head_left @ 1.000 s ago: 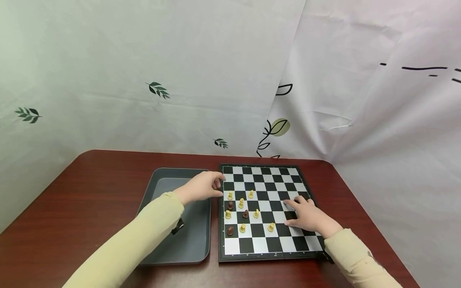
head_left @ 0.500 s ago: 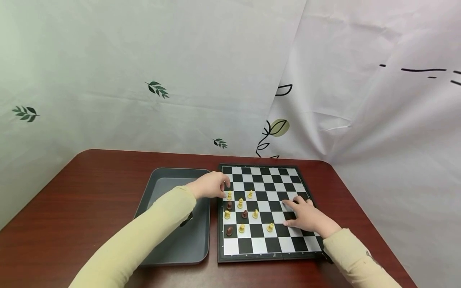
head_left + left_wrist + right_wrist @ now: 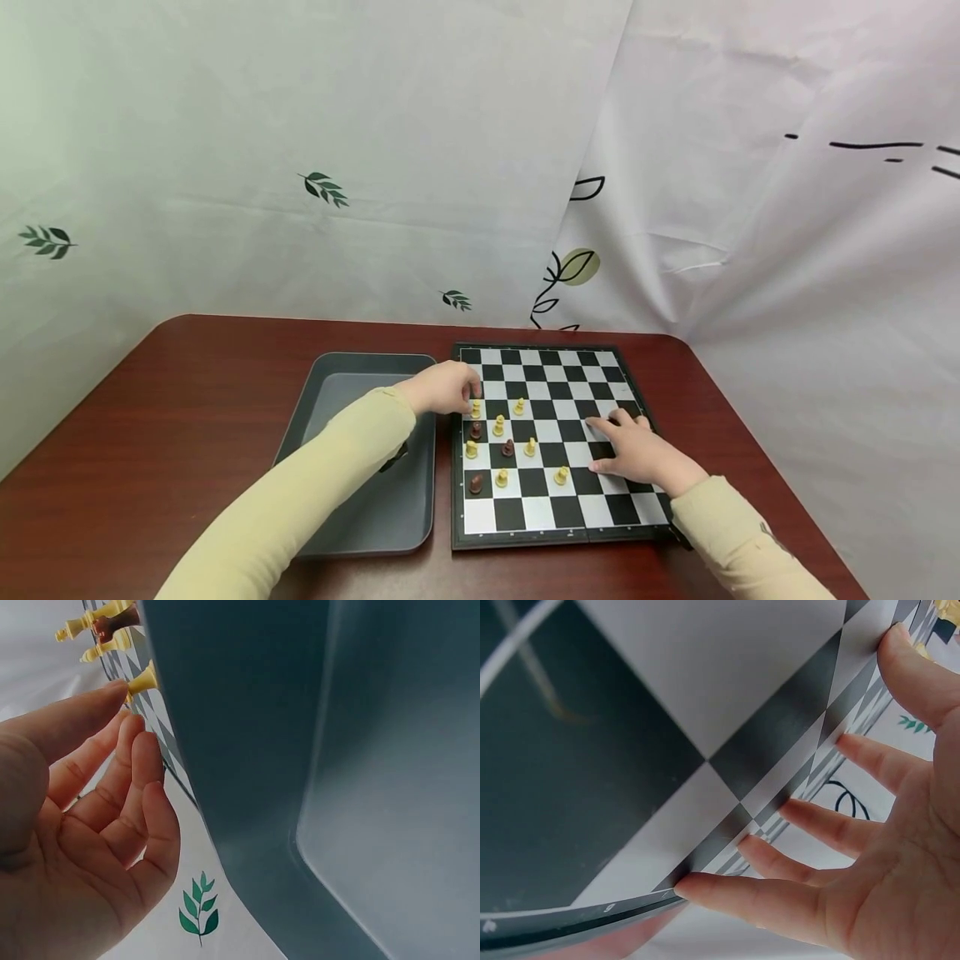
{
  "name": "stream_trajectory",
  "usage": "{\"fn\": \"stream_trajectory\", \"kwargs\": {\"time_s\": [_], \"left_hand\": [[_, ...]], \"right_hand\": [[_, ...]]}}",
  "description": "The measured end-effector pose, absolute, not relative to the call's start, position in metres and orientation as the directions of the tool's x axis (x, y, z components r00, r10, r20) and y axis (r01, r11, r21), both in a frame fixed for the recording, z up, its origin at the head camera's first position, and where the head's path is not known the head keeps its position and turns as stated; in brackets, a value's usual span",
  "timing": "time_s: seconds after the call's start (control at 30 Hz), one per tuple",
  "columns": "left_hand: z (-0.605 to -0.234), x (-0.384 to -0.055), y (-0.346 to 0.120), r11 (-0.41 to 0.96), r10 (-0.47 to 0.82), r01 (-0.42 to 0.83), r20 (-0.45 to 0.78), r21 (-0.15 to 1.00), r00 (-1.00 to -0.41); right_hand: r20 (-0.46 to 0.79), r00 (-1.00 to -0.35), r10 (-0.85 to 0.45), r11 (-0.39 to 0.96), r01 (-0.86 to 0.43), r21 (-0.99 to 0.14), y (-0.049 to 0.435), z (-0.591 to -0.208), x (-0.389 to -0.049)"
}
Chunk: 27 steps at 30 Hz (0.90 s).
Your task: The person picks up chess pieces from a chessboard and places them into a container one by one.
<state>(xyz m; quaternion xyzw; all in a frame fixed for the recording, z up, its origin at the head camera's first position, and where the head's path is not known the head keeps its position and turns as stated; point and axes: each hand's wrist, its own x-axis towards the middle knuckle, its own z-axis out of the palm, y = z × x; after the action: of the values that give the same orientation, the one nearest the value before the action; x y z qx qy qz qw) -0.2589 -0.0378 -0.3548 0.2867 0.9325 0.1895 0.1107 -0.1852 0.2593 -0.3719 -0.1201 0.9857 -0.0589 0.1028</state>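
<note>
My left hand [image 3: 442, 388] reaches over the left edge of the chessboard [image 3: 551, 382]. Its thumb and forefinger pinch the top of a yellow chess piece [image 3: 144, 681], whose head is partly hidden behind the thumb. Near this piece stand a dark brown chess piece [image 3: 476, 430] and another yellow chess piece [image 3: 498, 426]. On the board's right side, my right hand [image 3: 637, 446] lies with fingers spread, its fingertips resting on the squares and holding nothing.
A grey tray [image 3: 375, 533] sits left of the board, under my left forearm. More yellow and brown pieces, such as a brown one [image 3: 476, 483] and a yellow one [image 3: 561, 476], stand on the nearer squares. A patterned cloth [image 3: 375, 250] hangs behind the table [image 3: 150, 450].
My left hand has moved right from the board's edge to the yellow chess piece, and its fingers have closed in around its top. My right hand has stayed in place.
</note>
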Motion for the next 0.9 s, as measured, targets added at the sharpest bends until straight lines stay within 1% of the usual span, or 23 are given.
{"fn": "stream_trajectory", "kwargs": {"time_s": [0.17,0.33,0.9], "left_hand": [[-0.355,-0.2605,-0.0357,0.749,0.599,0.514,-0.096,0.418,-0.795],[-0.3548,-0.2589,-0.0341,0.758,0.585,0.492,-0.111,0.428,-0.803],[-0.357,-0.258,-0.0333,0.756,0.584,0.515,-0.062,0.403,-0.809]], "right_hand": [[-0.192,-0.951,-0.244,0.966,-0.22,-0.134,0.2596,-0.3734,-0.185],[-0.19,-0.951,-0.246,0.965,-0.22,-0.144,0.2592,-0.3733,-0.1844],[-0.197,-0.95,-0.24,0.965,-0.213,-0.152,0.2588,-0.3724,-0.1845]]}}
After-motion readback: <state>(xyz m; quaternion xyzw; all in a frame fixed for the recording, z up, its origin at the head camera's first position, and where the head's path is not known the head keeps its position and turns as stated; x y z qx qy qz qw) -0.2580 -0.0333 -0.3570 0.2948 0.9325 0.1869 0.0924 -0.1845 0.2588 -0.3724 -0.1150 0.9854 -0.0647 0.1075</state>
